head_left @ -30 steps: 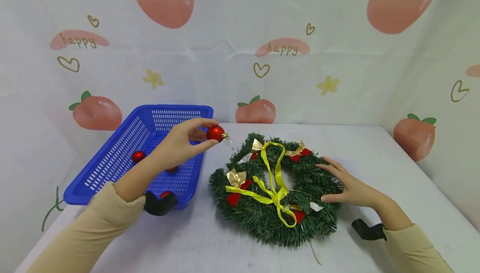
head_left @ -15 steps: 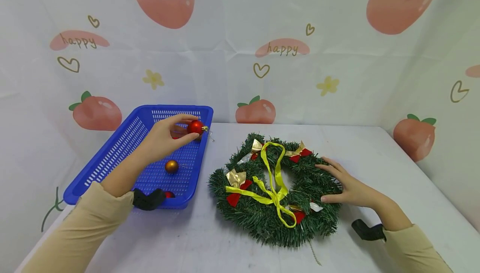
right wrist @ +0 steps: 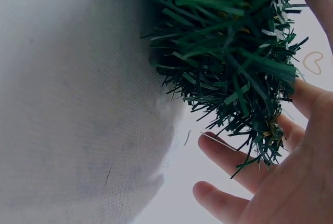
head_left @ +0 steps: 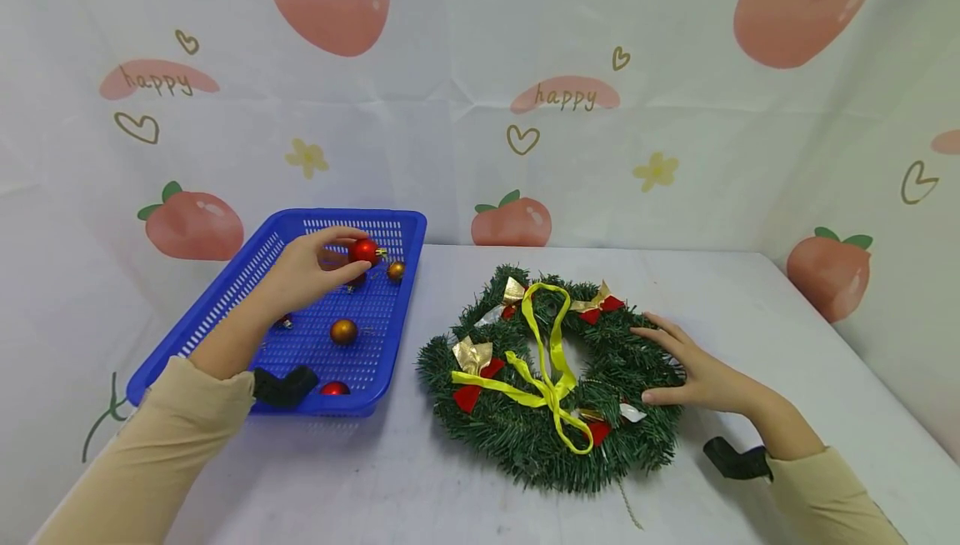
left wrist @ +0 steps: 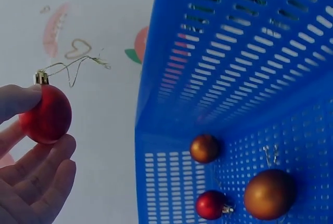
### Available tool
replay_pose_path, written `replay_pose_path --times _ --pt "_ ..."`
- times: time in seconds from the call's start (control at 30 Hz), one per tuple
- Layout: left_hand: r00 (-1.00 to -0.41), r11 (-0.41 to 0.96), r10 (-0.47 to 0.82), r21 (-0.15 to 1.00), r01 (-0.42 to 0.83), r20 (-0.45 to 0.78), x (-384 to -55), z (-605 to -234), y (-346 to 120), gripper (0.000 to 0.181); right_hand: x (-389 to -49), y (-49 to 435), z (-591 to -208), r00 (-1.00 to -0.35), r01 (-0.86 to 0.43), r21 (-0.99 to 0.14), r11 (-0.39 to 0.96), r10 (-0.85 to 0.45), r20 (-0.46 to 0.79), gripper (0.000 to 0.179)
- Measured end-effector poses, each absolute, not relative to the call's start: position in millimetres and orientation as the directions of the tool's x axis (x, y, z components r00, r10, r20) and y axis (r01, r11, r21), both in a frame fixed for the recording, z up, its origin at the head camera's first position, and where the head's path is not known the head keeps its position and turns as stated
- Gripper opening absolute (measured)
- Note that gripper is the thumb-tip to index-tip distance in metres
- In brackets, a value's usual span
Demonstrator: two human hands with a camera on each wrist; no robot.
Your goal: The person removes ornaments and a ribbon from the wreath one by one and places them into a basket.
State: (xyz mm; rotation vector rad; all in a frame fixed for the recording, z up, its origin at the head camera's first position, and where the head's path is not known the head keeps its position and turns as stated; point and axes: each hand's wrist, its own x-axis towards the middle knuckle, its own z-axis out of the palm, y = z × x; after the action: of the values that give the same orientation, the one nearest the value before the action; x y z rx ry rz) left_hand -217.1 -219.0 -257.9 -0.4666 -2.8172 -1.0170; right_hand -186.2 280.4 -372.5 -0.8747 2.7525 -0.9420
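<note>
My left hand pinches a red Christmas bauble between thumb and fingers, above the back of a blue plastic basket. In the left wrist view the bauble has a gold cap and a loose thread loop. To the right lies a green tinsel wreath with gold and red bows and a yellow ribbon. My right hand rests at the wreath's right edge, its fingers loosely extended. In the right wrist view the spread fingers touch the green tinsel.
Gold baubles and red baubles lie in the basket, some partly hidden by my left arm. A white cloth covers the table. Behind it hangs a white backdrop printed with fruit.
My left hand has moved left with the red bauble, from beyond the basket's right rim to over its inside. More gold and red baubles show there. My right hand and the wreath have stayed still.
</note>
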Motion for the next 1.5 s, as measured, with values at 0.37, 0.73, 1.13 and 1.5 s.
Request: replay_pose_path --times 0.37,0.73,1.13,1.5 --pt "-0.969 0.767 0.221 0.594 0.242 0.11 -225.3 -260.9 -233.9 0.047 -185.5 279.7 -372.0 -0.828 -0.49 -0.595 0.637 -0.554 0.088 0.08" --pt "-0.972 0.771 0.225 0.598 0.219 0.067 -230.9 -267.2 -241.6 0.045 -185.5 279.6 -371.8 -0.826 -0.495 -0.588 0.639 -0.556 0.092 0.081" --pt "-0.974 0.779 0.223 0.595 0.195 0.028 -237.0 -274.4 -252.8 0.046 -185.7 280.3 -372.5 -0.831 -0.486 -0.591 0.644 -0.549 0.086 0.081" --pt "-0.977 0.819 0.213 0.547 0.171 -0.015 -243.3 -281.5 -259.0 0.046 -185.1 279.8 -371.5 -0.83 -0.486 -0.592 0.642 -0.551 0.085 0.081"
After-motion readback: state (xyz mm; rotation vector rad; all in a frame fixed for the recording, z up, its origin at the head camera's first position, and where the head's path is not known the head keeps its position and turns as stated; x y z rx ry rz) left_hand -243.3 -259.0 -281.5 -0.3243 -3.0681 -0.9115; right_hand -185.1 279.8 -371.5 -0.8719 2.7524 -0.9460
